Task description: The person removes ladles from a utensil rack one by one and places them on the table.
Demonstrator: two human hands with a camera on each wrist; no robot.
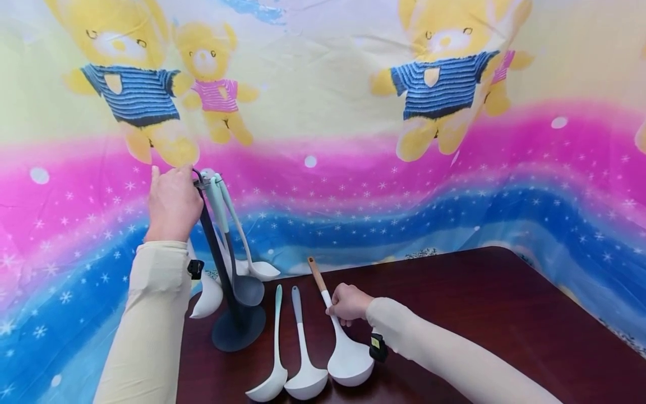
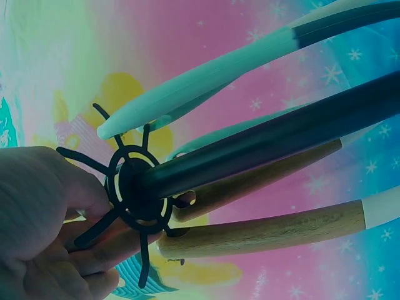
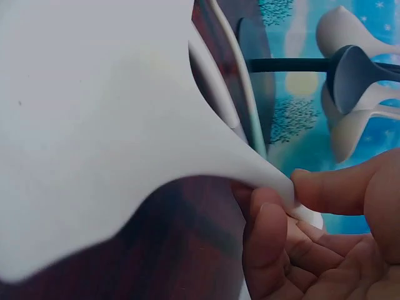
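Note:
At the left of the table my left hand (image 1: 174, 202) grips the top of a black utensil stand (image 1: 241, 331), its fingers about the hooked hub (image 2: 128, 194). Several ladles hang from the stand, among them a dark grey ladle (image 1: 249, 290) with a mint handle and wooden-handled ones. My right hand (image 1: 349, 304) pinches the white neck of a wooden-handled ladle (image 1: 350, 363), its bowl toward me. In the right wrist view, thumb and fingers meet on that white neck. Whether this ladle touches the table cannot be told.
Left of the held ladle lie a grey-handled white ladle (image 1: 307, 384) and a pale ladle with a mint handle (image 1: 271, 386), side by side on the dark red table (image 1: 469, 320). Behind the table hangs a bear-printed cloth (image 1: 313, 84).

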